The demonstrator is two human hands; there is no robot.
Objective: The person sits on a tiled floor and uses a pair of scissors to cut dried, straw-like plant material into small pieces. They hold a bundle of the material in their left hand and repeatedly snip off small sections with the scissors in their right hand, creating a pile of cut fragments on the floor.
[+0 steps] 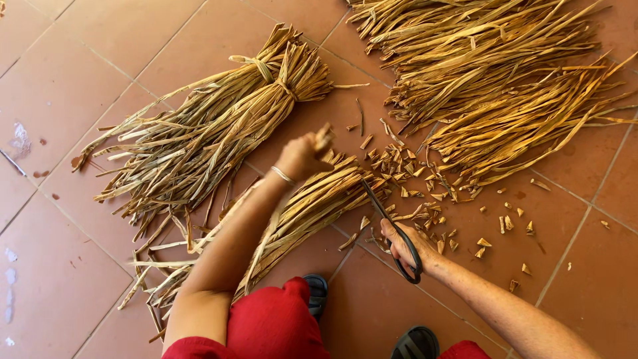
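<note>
Terracotta tile floor (80, 80). Left hand (300, 157) clenched on dried leaf bundle (312, 206), ends poking above fingers (312, 143). Right hand (403, 244) gripping black scissors (392, 226), blades at the bundle's edge. Fingertips in loops hidden. Trimmed scraps (425, 179) beyond.
</note>
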